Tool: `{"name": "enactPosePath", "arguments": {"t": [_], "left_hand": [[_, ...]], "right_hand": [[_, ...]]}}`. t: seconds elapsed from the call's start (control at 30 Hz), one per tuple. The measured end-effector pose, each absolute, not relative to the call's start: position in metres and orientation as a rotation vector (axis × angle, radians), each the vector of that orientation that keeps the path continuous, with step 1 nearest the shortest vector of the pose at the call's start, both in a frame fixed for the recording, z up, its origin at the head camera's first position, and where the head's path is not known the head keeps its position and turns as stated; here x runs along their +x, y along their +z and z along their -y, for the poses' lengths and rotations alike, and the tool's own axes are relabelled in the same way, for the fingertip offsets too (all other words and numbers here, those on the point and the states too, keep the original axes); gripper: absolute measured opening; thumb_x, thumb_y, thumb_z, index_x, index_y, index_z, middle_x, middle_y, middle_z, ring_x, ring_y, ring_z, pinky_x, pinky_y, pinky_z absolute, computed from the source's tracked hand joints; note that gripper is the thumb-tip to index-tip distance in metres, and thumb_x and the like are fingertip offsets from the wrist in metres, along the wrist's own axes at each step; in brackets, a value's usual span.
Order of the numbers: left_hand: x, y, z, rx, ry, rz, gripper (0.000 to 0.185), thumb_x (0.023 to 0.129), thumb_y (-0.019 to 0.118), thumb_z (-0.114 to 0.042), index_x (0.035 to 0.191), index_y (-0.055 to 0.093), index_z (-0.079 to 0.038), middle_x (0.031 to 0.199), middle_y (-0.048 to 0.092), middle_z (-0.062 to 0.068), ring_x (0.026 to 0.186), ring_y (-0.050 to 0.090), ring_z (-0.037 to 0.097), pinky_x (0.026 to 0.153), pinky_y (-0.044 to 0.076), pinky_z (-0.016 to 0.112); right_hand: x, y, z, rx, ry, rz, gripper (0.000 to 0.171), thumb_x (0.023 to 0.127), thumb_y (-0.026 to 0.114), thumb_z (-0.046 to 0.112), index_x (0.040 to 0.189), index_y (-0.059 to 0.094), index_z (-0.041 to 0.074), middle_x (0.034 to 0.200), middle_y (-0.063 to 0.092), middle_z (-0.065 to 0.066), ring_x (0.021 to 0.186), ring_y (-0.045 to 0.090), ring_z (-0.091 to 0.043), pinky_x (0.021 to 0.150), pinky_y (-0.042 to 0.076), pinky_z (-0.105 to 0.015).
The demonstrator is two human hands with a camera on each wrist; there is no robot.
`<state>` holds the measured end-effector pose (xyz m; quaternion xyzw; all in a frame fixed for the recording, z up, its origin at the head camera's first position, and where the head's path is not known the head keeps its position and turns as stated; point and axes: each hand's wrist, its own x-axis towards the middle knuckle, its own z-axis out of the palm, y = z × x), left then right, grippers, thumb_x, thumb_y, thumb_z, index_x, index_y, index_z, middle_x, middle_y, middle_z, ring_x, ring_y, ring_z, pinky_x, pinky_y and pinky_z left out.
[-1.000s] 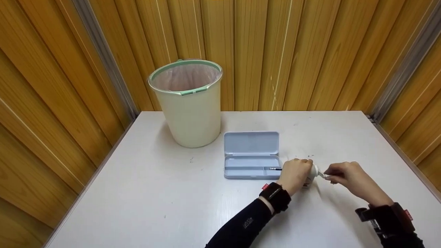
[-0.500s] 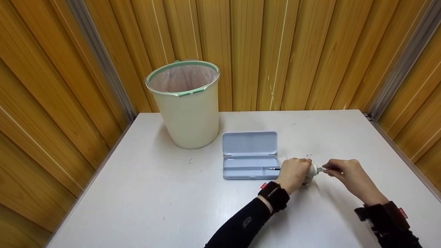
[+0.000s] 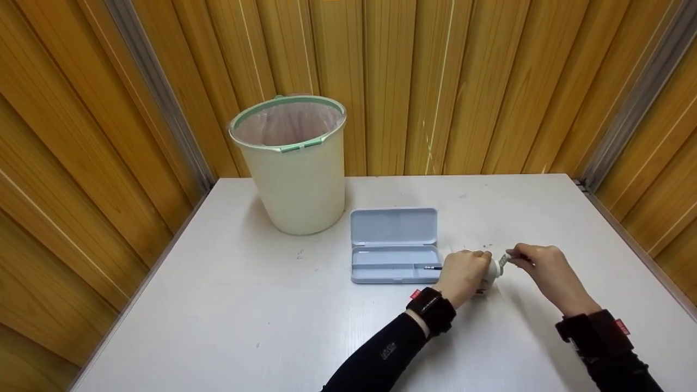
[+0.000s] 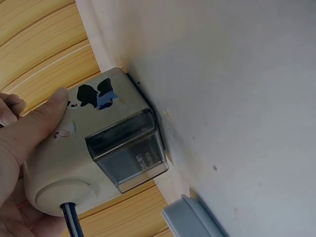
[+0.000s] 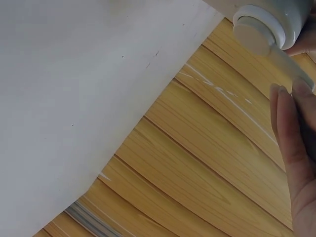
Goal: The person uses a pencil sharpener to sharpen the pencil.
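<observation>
The left hand (image 3: 463,272) was clamped round the pencil sharpener (image 4: 94,148) on the surface (image 3: 245,305), beside the open case (image 3: 395,247). The right hand (image 3: 536,267) seemed to pinch its crank (image 3: 503,260). A hard turn against a loose grip could have tipped the sharpener or snapped the pencil (image 4: 69,217).

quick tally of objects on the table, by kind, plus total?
Bin, cream with a liner: 1
Pencil case, blue, lid open: 1
Pencil sharpener, cream, crank type, gripped by the left hand: 1
Pencil, dark, in the sharpener, lying over the case: 1
Total: 4
The right hand pinches the sharpener's crank.
</observation>
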<state>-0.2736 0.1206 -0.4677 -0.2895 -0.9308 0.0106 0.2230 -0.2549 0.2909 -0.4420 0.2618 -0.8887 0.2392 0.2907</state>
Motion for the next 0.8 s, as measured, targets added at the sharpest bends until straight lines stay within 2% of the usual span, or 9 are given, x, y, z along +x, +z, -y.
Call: {"name": "enactPosePath", "arguments": {"t": [0.17, 0.3, 0.63, 0.8], "left_hand": [[-0.274, -0.468, -0.12, -0.796, 0.015, 2.565, 0.02, 0.083, 0.073, -0.022, 0.103, 0.07, -0.027, 0.091, 0.072, -0.017, 0.074, 0.067, 0.002, 0.061, 0.053, 0.015], [-0.274, -0.469, -0.121, -0.805, 0.007, 2.556, 0.02, 0.084, 0.073, -0.023, 0.104, 0.07, -0.026, 0.091, 0.072, -0.017, 0.074, 0.067, 0.003, 0.061, 0.053, 0.016], [-0.276, -0.468, -0.118, -0.797, 0.027, 2.555, 0.021, 0.084, 0.072, -0.024, 0.104, 0.07, -0.026, 0.091, 0.072, -0.016, 0.074, 0.067, 0.004, 0.06, 0.053, 0.018], [-0.277, -0.469, -0.118, -0.812, 0.013, 2.546, 0.028, 0.079, 0.077, -0.036, 0.104, 0.069, -0.027, 0.092, 0.072, -0.017, 0.075, 0.068, 0.004, 0.059, 0.054, 0.018]], "right_hand": [[-0.264, -0.443, -0.287, 0.677, 0.569, 2.375, 0.014, 0.074, 0.076, -0.008, 0.077, 0.066, 0.003, 0.076, 0.074, -0.01, 0.067, 0.07, -0.027, 0.058, 0.053, -0.025], [-0.274, -0.446, -0.284, 0.64, 0.539, 2.404, 0.012, 0.075, 0.074, -0.008, 0.078, 0.066, -0.001, 0.075, 0.073, -0.013, 0.067, 0.069, -0.031, 0.058, 0.055, -0.039], [-0.29, -0.451, -0.278, 0.587, 0.582, 2.511, 0.007, 0.08, 0.071, -0.006, 0.078, 0.066, -0.002, 0.078, 0.073, -0.017, 0.07, 0.069, -0.034, 0.061, 0.054, -0.044], [-0.299, -0.456, -0.279, 0.59, 0.59, 2.647, 0.004, 0.082, 0.069, -0.005, 0.079, 0.067, -0.003, 0.079, 0.071, -0.018, 0.07, 0.066, -0.034, 0.062, 0.051, -0.042]]}}
